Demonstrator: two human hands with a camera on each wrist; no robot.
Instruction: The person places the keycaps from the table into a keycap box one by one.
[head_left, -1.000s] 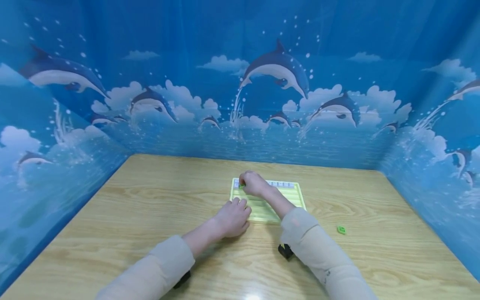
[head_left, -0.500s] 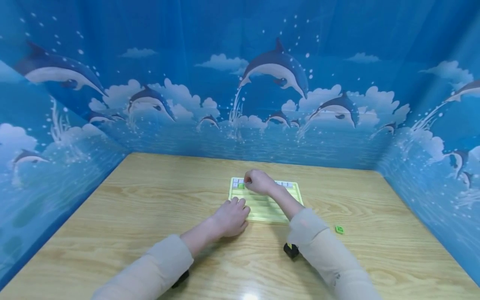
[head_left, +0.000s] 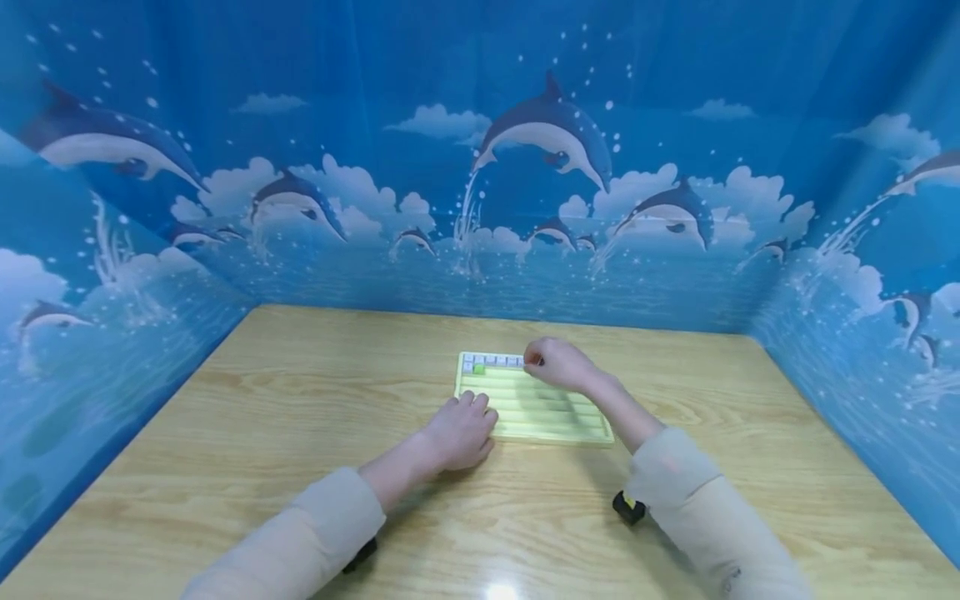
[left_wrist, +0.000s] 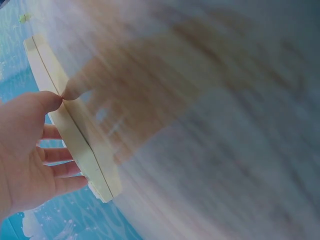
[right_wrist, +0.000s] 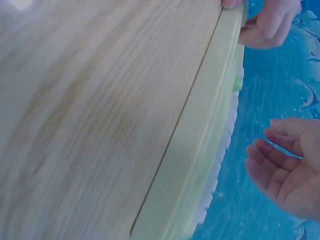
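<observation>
A pale yellow-green ridged tray (head_left: 555, 408) lies flat on the table. White keycaps (head_left: 491, 361) line its back row, with one more at the left of the second row beside a green keycap (head_left: 479, 368). My left hand (head_left: 459, 432) holds the tray's front-left corner; in the left wrist view the thumb (left_wrist: 50, 101) presses the front edge while the fingers lie behind it. Over the back row, towards its right part, hovers my right hand (head_left: 562, 364). Its fingers (right_wrist: 270, 167) are loosely bent, with nothing seen between them in the right wrist view; it covers the row's right end.
A small green piece (left_wrist: 24, 18) lies beyond the tray's end in the left wrist view; the right sleeve (head_left: 675, 471) hides that spot in the head view. Wood-grain table (head_left: 300, 400) surrounds the tray. A blue dolphin curtain (head_left: 360, 250) encloses the back and sides.
My right hand has moved right along the back row, uncovering the green keycap and several white keycaps. The right sleeve now covers the loose green piece. My left hand stays at the corner.
</observation>
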